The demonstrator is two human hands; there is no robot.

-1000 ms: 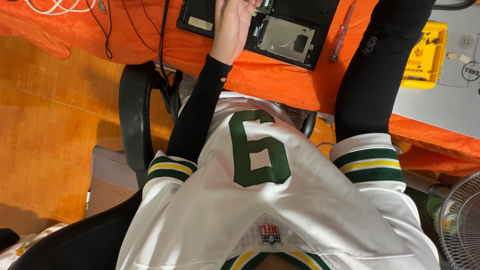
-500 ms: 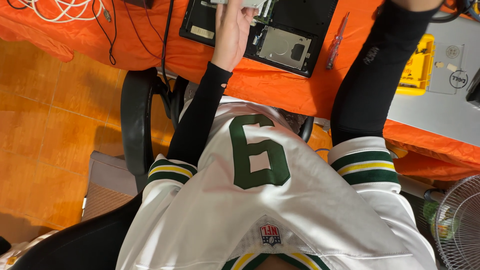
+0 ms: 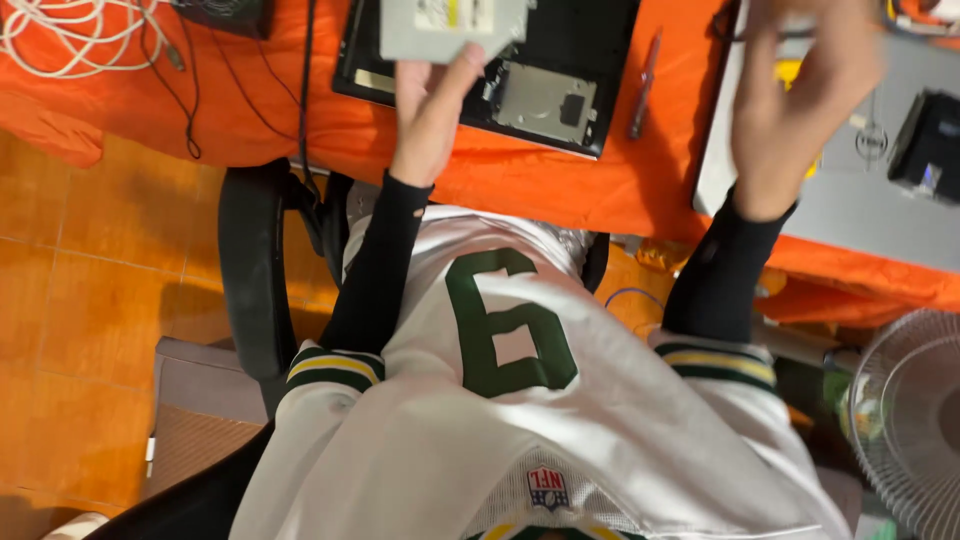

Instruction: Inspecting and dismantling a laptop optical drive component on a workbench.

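Observation:
My left hand holds a flat grey metal drive by its lower edge, lifted above an opened black laptop that lies bottom-up on the orange-covered table. A bare metal bay plate shows inside the laptop just right of that hand. My right hand is raised and blurred over a closed grey laptop, fingers curled; whether it holds anything is unclear. A thin pen-like tool lies between the two laptops.
A coil of white cable and black wires lie at the table's left. A black device sits on the grey laptop. A black chair arm is at my left, a fan at lower right, orange floor tiles at left.
The grey drive has come up out of the black laptop in my left hand. My right hand has lifted into view. The view has tilted toward the table.

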